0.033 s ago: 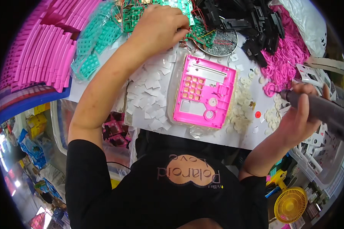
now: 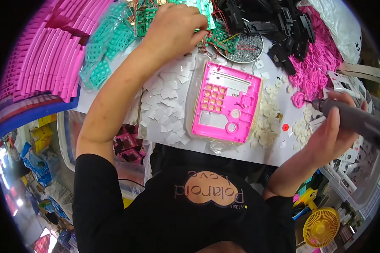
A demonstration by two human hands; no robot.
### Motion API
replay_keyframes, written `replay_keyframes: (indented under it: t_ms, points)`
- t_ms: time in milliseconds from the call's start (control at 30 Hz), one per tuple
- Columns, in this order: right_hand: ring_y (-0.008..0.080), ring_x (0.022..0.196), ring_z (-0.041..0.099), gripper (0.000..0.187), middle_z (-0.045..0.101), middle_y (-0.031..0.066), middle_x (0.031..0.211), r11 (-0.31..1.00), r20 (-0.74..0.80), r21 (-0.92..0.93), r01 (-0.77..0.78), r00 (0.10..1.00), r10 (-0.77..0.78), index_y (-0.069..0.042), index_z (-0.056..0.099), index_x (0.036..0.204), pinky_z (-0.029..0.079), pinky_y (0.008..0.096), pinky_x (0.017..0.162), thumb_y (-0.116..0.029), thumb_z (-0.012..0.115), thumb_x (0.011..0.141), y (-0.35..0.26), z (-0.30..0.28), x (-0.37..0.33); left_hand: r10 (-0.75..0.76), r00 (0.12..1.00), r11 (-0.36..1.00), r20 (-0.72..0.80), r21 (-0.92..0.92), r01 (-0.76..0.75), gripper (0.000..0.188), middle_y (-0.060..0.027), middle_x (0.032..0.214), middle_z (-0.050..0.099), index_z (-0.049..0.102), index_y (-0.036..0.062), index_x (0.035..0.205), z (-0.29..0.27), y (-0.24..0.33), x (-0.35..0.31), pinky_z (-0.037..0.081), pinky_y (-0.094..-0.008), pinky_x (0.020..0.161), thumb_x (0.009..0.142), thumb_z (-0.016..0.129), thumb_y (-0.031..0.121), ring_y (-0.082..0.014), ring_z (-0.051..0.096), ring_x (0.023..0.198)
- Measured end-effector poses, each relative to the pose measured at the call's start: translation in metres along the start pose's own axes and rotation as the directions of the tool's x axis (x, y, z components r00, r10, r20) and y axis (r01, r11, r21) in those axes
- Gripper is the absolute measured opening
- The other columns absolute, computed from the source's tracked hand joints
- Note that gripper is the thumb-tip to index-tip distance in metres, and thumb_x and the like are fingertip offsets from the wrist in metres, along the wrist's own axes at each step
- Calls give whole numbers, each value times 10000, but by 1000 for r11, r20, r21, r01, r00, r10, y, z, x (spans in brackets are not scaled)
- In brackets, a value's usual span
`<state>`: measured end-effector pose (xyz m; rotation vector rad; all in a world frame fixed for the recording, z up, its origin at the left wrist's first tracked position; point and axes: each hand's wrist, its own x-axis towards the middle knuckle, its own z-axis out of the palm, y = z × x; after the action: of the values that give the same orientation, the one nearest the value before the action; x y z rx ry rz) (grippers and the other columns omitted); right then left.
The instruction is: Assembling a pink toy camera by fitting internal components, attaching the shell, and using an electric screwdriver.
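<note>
My left hand (image 2: 175, 29) pinches what looks like a green circuit board (image 2: 150, 17); my right hand (image 2: 331, 130) grips a grey electric screwdriver (image 2: 350, 118) beside the pink panel (image 2: 226, 103).

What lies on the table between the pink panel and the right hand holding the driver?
In the head view, between the pink panel and the right hand lie scattered white round discs and one small red dot, on the white table.
</note>
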<state>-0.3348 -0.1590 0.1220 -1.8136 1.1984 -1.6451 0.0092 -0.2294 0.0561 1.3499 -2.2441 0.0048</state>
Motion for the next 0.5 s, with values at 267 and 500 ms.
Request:
replay_keyframes:
  t_ms: [267,500]
  points:
    - [347,1023,545,424,602,190,1126,869,27,-69,491,871,-490,-36,461,1302,500,445,792,-75,582,897,-30,-9,-45,-278,951,948,-136,118,295,153,-96,840,660,679,48,857,-58,-34,-27,476,-380,749,842,712,196,-258,644,826]
    - [260,727,567,235,627,145,779,988,286,37,152,946,-156,34,631,1024,472,358,680,98,559,810,-36,41,-46,-561,825,805,75,284,521,167,-109,927,708,727,91,890,-86,-61,-126,480,-442,805,830,718,247,-298,667,907]
